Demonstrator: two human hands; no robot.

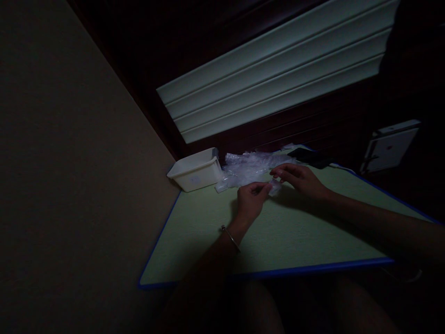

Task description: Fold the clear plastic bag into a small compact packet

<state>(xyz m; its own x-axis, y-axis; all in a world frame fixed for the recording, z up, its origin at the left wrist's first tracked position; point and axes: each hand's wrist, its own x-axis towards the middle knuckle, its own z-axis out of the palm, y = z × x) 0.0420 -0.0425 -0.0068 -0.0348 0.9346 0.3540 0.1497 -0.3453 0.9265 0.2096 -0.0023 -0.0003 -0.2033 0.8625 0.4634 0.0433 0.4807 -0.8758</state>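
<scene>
Both hands meet over a green table (208, 232) with a blue edge, in dim light. My left hand (251, 200), with a thin bangle on its wrist, pinches the left end of a small clear plastic piece (275, 187). My right hand (299, 179) has its fingertips closed on the right end of the same piece. A heap of clear plastic bags (248, 168) lies just beyond the hands.
A white plastic bin (196, 170) stands at the table's far left corner, against a beige wall. A dark flat object (310, 157) lies at the far edge, with a white cable beside it. A white box (391, 146) sits off the table at right.
</scene>
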